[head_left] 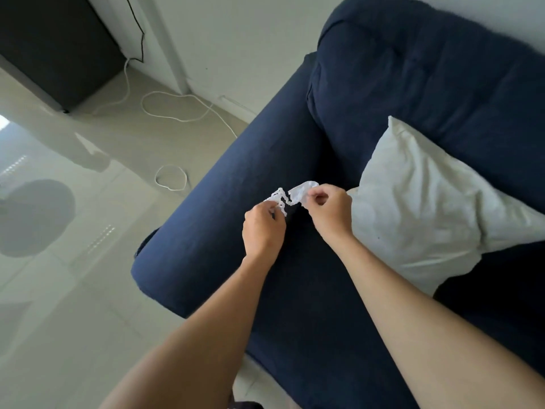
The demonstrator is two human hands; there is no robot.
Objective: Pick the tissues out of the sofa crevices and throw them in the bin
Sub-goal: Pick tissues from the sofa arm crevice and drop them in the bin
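A crumpled white tissue (292, 195) stretches between both hands above the dark blue sofa (236, 187), near the crevice where the armrest meets the seat. My left hand (262, 228) pinches the tissue's left end, fingers closed on it. My right hand (330, 211) pinches its right end. No bin shows in the head view.
A white pillow (427, 208) leans against the sofa back, just right of my right hand. A white cable (177, 113) loops across the glossy tiled floor on the left. A black cabinet (59, 45) stands at the top left by the wall.
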